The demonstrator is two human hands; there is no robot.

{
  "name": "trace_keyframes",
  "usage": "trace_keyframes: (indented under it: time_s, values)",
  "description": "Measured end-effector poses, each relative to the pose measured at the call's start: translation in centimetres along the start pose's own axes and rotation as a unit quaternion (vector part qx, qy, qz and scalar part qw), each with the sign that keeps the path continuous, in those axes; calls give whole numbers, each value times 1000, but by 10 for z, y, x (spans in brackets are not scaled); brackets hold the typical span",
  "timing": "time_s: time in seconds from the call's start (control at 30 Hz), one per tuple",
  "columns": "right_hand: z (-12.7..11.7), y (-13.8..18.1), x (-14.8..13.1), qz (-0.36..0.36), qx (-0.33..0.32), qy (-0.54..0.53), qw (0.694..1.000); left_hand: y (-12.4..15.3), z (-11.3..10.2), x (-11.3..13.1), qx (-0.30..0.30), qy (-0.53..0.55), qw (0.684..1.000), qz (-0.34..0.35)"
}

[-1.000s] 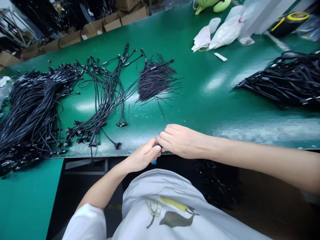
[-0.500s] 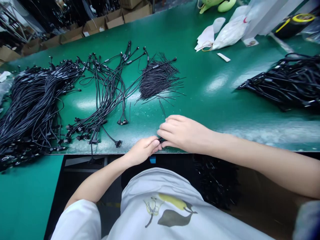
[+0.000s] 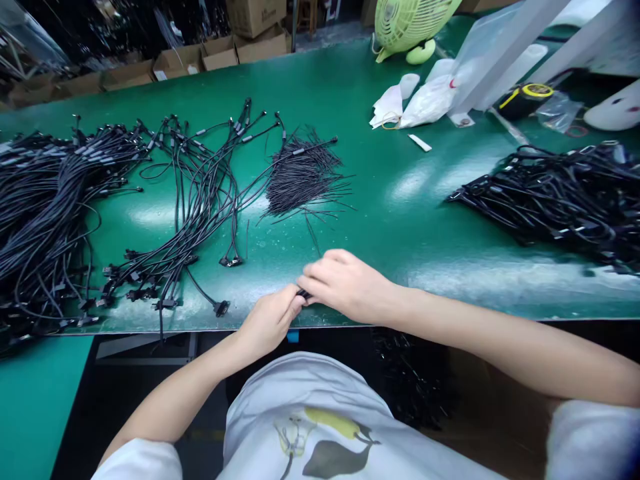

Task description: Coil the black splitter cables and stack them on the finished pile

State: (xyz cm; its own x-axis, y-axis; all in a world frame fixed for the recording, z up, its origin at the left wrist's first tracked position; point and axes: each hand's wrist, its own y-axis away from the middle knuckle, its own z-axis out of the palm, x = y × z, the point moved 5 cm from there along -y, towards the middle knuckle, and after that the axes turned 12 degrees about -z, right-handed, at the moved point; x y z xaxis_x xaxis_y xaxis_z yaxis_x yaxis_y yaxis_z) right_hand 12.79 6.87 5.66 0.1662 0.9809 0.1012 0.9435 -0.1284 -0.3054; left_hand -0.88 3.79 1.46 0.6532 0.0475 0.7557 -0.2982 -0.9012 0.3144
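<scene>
At the table's front edge, my left hand [image 3: 270, 319] and my right hand [image 3: 345, 285] meet with their fingers closed on a small black cable bundle [image 3: 304, 293]. Most of the bundle is hidden by the fingers. Just beyond my right hand lies a heap of thin black ties [image 3: 303, 175], and one loose tie reaches toward the knuckles. Left of the heap, loose black cables [image 3: 205, 200] with connectors at their ends are spread out.
A thick pile of black cables [image 3: 45, 193] fills the left side. Another black cable pile [image 3: 560, 197] lies at the right. Toward the back stand a green fan [image 3: 413, 23], a white plastic bag [image 3: 430, 100] and a tape measure [image 3: 525, 100] on the green table [image 3: 390, 267].
The camera view has shifted, bringing more of the fan and right-hand pile into sight. Both hands still work together at the table edge, with slightly more of the black bundle showing.
</scene>
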Motion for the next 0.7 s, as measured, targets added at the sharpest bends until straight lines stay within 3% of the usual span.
trace_keyframes:
  time_s: [0.1, 0.17, 0.3, 0.37, 0.43, 0.53, 0.7]
  values:
    - [-8, 1, 20, 131, 46, -85, 987, -5, -4, -2, -3, 26, 999, -19]
    - [-4, 4, 29, 213, 71, -195, 955, -8, -6, -3, -7, 57, 998, -35]
    - [16, 8, 34, 346, 143, -441, 816, -10, -6, -3, -42, 198, 977, -61]
    - [22, 8, 35, 364, 191, -521, 748, -9, -4, -2, -97, 293, 949, -62]
    - [24, 6, 34, 365, 205, -577, 701, -6, 0, -1, -157, 370, 914, -61]
    - [26, 4, 31, 375, 198, -614, 666, -3, 4, -4, -220, 437, 869, -71]
    - [27, 1, 27, 415, 231, -626, 618, 3, 11, -11, -268, 501, 817, -99]
